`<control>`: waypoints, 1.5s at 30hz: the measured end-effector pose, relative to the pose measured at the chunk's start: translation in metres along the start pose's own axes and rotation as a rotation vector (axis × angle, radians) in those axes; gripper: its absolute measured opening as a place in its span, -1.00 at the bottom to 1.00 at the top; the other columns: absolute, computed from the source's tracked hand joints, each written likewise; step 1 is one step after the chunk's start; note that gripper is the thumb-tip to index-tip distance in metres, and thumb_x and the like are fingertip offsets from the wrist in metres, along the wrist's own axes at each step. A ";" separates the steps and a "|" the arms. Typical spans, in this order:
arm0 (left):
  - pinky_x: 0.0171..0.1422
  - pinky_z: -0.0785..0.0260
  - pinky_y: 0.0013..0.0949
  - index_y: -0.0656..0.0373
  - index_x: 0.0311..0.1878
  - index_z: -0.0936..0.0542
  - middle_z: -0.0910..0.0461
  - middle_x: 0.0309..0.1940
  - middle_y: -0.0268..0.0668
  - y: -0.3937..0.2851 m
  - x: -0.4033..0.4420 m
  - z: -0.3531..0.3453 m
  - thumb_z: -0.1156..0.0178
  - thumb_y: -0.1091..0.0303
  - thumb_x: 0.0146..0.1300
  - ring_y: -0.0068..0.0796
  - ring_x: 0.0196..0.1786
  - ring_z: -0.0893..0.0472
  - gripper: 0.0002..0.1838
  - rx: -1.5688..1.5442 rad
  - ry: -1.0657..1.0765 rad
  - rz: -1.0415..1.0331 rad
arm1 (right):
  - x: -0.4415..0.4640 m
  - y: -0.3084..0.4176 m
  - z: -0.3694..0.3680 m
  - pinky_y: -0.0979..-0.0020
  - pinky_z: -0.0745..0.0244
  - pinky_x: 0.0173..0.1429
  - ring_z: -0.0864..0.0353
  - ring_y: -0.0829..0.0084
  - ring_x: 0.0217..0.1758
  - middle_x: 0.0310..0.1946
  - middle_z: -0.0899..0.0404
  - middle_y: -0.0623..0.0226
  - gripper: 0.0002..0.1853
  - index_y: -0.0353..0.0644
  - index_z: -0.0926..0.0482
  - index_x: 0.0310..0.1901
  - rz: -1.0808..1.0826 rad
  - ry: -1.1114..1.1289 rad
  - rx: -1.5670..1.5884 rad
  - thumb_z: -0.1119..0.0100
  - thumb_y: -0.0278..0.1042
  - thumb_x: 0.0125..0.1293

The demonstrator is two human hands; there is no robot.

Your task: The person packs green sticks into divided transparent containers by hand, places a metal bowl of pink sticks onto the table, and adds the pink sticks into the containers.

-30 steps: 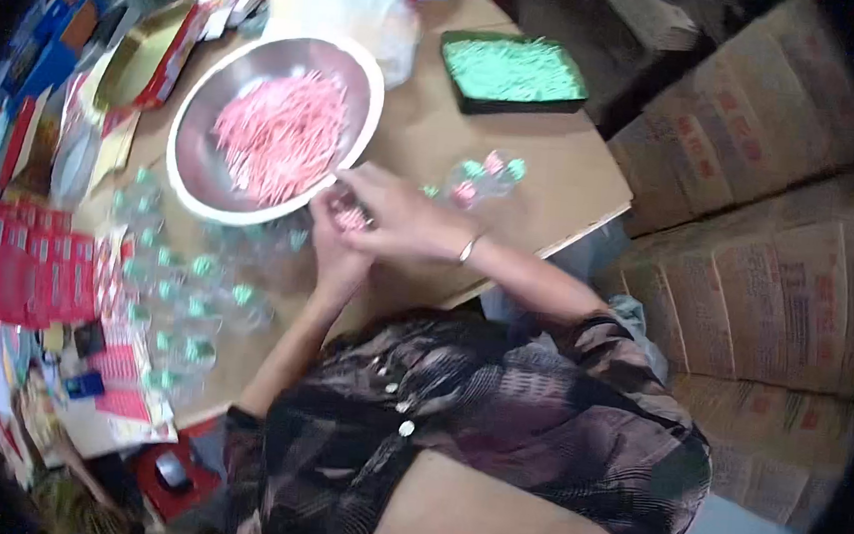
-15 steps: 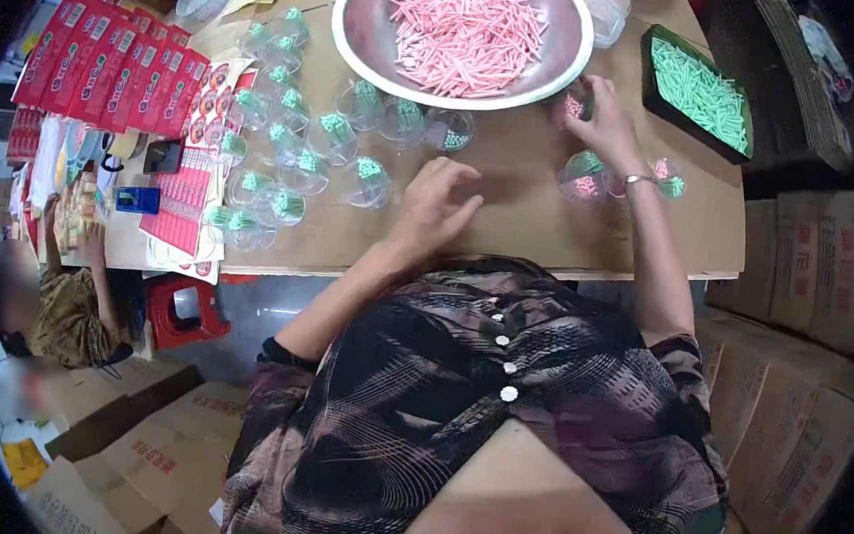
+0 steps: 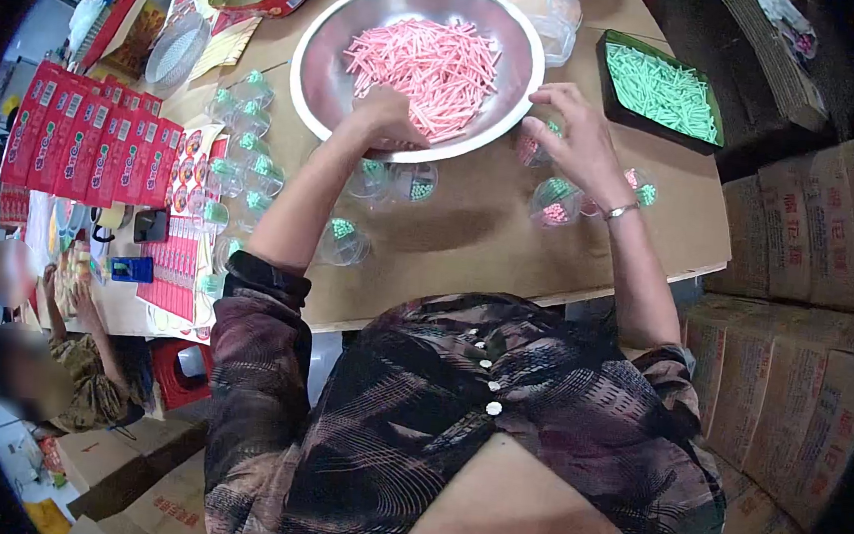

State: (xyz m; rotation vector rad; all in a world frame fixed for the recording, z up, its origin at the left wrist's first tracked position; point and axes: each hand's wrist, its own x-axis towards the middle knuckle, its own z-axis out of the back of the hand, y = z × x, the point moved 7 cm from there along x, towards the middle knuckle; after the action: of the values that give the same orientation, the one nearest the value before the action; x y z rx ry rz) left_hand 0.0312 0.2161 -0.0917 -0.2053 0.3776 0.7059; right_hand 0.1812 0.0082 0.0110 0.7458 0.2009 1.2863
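A steel bowl (image 3: pixel 314 65) holds a heap of pink sticks (image 3: pixel 428 66). My left hand (image 3: pixel 386 121) reaches over the bowl's near rim to the edge of the heap, its fingertips partly hidden. Right of the bowl, my right hand (image 3: pixel 580 138) has its thumb and fingers apart with nothing between them, beside a clear cup (image 3: pixel 531 151) of pink and green sticks. Below that hand are another filled cup (image 3: pixel 555 203) and a clear cup (image 3: pixel 642 187). Cups with green sticks (image 3: pixel 341 240) stand left and below the bowl.
A black tray (image 3: pixel 609 93) of green sticks lies at the right. Red packets (image 3: pixel 86 140), a phone (image 3: pixel 150 226) and a blue item (image 3: pixel 132 269) lie at the left. Another person (image 3: pixel 88 371) sits at lower left. Cardboard boxes (image 3: pixel 801 236) are stacked on the right.
My hands were together around a cup, then apart. Since then my left hand has moved up into the bowl, and my right hand has left the cup it was holding. The view has shifted.
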 end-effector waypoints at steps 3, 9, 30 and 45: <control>-0.28 -0.47 -0.21 0.38 -0.38 -0.64 -0.59 -0.46 -0.08 -0.010 0.017 -0.002 -0.42 -0.02 -0.11 -0.20 -0.40 -0.56 -0.47 0.182 -0.052 -0.040 | 0.003 -0.002 0.002 0.30 -0.45 0.12 -0.55 0.30 0.01 0.00 -0.50 0.29 -0.69 -0.24 -0.55 0.00 -0.005 0.026 0.048 -0.19 -0.30 0.27; -0.31 -0.49 -0.25 0.33 -0.27 -0.64 -0.60 -0.46 -0.19 -0.002 0.030 -0.014 -0.31 0.09 0.03 -0.26 -0.49 -0.56 -0.58 0.186 -0.225 -0.109 | 0.020 0.005 -0.014 0.33 -0.46 0.09 -0.56 0.34 -0.04 -0.02 -0.52 0.29 -0.70 -0.25 -0.55 0.01 0.003 0.146 0.102 -0.17 -0.32 0.28; -0.60 -0.21 -0.68 0.26 -0.08 -0.50 -0.48 -0.53 -0.42 -0.003 -0.008 0.026 -0.30 0.51 0.11 -0.68 -0.57 -0.43 -0.70 -1.367 -0.244 -0.230 | 0.108 0.007 -0.089 0.37 -0.45 -0.23 -0.53 0.40 -0.30 -0.24 -0.60 0.25 -0.73 -0.25 -0.58 -0.02 0.017 0.076 0.289 0.00 -0.30 0.40; -0.52 -0.40 -0.61 0.32 0.06 -0.50 -0.58 -0.49 -0.27 0.010 -0.003 0.009 -0.19 0.49 0.23 -0.57 -0.53 -0.56 -0.68 -1.720 0.001 -0.004 | 0.113 0.025 -0.085 0.33 -0.46 0.19 -0.53 0.24 0.08 0.08 -0.49 0.13 -0.36 -0.19 -0.36 0.28 0.206 -0.080 0.222 -0.33 -0.19 0.19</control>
State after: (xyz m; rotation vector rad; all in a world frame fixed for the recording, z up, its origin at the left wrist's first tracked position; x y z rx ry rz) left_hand 0.0246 0.2244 -0.0827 -1.8198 -0.3351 0.8651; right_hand 0.1505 0.1471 -0.0082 1.0266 0.2085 1.4406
